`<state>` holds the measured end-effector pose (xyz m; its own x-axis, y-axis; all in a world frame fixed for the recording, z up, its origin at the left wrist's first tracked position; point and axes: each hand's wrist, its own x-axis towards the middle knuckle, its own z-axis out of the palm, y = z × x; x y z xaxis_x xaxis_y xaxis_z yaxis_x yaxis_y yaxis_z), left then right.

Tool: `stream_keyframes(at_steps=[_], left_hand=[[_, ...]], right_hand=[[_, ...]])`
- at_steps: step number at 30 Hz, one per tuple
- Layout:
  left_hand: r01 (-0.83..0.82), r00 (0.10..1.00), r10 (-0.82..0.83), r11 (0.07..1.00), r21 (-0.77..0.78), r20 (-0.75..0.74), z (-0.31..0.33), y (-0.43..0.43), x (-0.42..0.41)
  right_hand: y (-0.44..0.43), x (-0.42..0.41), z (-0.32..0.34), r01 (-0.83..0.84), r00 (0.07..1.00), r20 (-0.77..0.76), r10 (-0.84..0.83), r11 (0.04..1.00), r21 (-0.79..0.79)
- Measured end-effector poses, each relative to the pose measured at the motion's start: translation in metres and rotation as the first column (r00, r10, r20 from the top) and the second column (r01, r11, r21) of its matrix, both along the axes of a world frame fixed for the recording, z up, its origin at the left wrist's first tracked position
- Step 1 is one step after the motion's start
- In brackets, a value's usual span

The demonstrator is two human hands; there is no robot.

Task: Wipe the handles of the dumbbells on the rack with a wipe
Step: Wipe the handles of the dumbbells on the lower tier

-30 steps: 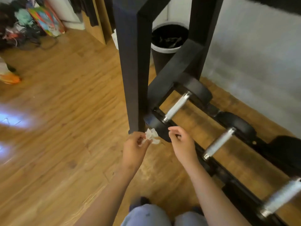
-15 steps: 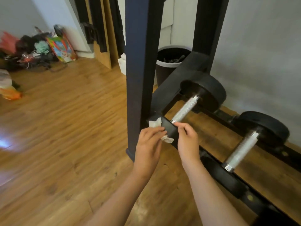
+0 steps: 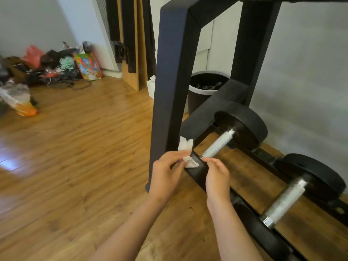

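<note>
Wipe [image 3: 185,146] first: it's up at the rack's [image 3: 197,172] front rail now, white and crumpled, just beside the near end of the far dumbbell handle [image 3: 218,145]. A second ago it was bunched low and short of the bar, so both hands have closed the gap. No contact with the metal yet; I'd say the first wiping pass is about to start.

Left hand [image 3: 165,172] pinches the wipe between thumb and fingertips, and a tuft stands up above the knuckles. Right hand [image 3: 216,178] has its fingers curled, tips just beside the wipe's lower corner and the handle's end. Whether it has any hold of the wipe, I can't tell.

Room is tight. The black upright [image 3: 169,81] stands just left of the wipe, the rail runs under both hands, and a black plate [image 3: 243,125] caps the handle's far end. The second handle [image 3: 284,202] waits nearer, to the right, untouched. Open wood floor [image 3: 75,157] lies left.
</note>
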<state>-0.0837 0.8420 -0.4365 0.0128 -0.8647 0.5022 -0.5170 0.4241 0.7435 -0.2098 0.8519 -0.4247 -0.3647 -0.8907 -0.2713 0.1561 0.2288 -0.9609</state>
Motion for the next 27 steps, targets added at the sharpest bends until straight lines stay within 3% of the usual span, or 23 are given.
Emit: stream_keyframes(at_steps=[2, 3, 6, 10, 12, 18, 21, 24, 27], left_hand=[[0.087, 0.990, -0.078, 0.994, -0.071, 0.121, -0.003, -0.002, -0.002], [0.071, 0.992, -0.067, 0.997, -0.030, 0.105, -0.003, -0.010, 0.001], [0.012, 0.997, 0.007, 0.966, 0.257, -0.073, -0.001, -0.036, 0.010], [0.126, 0.991, -0.079, 0.851, 0.509, -0.112, -0.003, -0.051, 0.023], [0.116, 0.990, -0.047, 0.804, 0.583, -0.132, -0.006, -0.050, 0.031], [0.034, 0.995, 0.005, 0.917, 0.397, -0.098, 0.009, -0.030, 0.015], [0.035, 0.999, -0.041, 0.967, 0.253, 0.018, 0.014, -0.018, 0.002], [0.099, 0.979, -0.114, 0.990, 0.096, 0.167, 0.017, -0.009, -0.010], [0.143, 0.958, -0.157, 0.987, 0.073, 0.240, 0.021, -0.006, -0.017]], right_hand=[[-0.002, 0.000, 0.000, -0.006, 1.000, -0.008, 0.006, 1.000, -0.014], [-0.002, 0.000, 0.001, -0.016, 1.000, -0.017, 0.015, 1.000, -0.023], [-0.002, -0.003, 0.001, -0.047, 0.995, -0.085, 0.042, 0.998, -0.048], [0.002, -0.005, -0.002, -0.083, 0.988, -0.135, 0.075, 0.995, -0.053], [0.005, -0.007, -0.003, -0.113, 0.985, -0.138, 0.105, 0.992, -0.049], [0.012, -0.009, 0.000, -0.205, 0.947, -0.258, 0.190, 0.978, -0.029], [0.018, -0.008, 0.001, -0.242, 0.927, -0.303, 0.223, 0.970, -0.026], [0.022, -0.008, 0.002, -0.267, 0.924, -0.288, 0.251, 0.963, -0.018], [0.022, -0.010, 0.008, -0.265, 0.949, -0.182, 0.259, 0.964, -0.007]])
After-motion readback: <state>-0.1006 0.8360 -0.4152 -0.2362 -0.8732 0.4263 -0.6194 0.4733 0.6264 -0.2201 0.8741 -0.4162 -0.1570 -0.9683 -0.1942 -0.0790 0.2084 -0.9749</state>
